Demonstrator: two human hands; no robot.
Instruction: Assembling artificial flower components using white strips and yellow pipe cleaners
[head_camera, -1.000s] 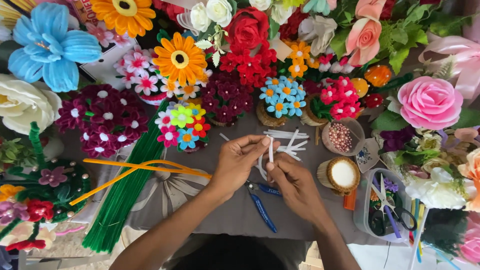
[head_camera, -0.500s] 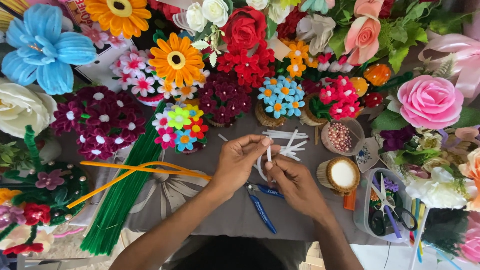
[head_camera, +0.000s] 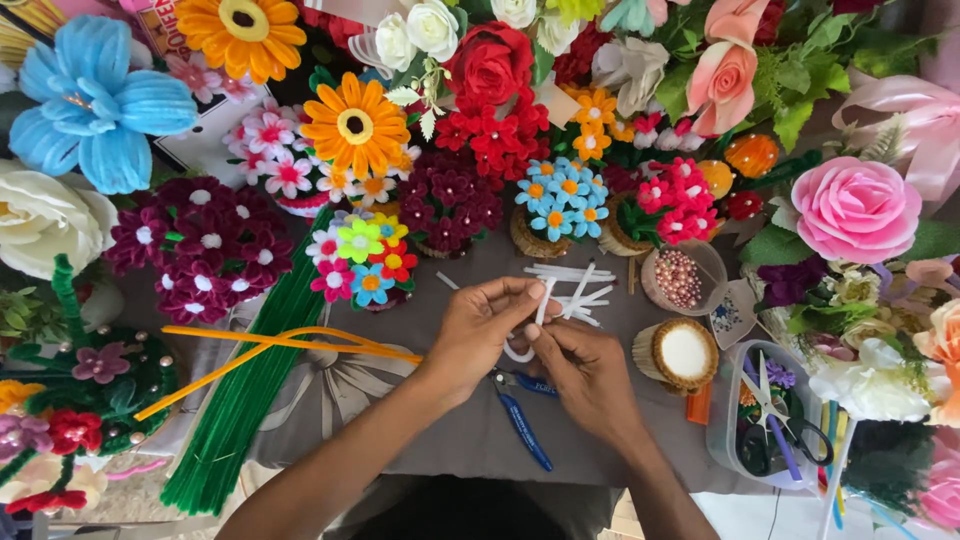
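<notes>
Near the middle of the grey table (head_camera: 420, 440), the left hand (head_camera: 480, 325) and the right hand (head_camera: 585, 365) meet, both pinching one white pipe cleaner (head_camera: 530, 325) between fingertips; its loop curves below the thumbs. Loose white pipe cleaner pieces (head_camera: 575, 285) lie just beyond the hands. Blue-handled pliers (head_camera: 525, 425) rest under the right wrist. A green pipe cleaner bundle (head_camera: 245, 390) and orange pipe cleaners (head_camera: 290, 345) lie toward the left edge. A bowl of beads (head_camera: 680, 278) sits toward the right edge.
</notes>
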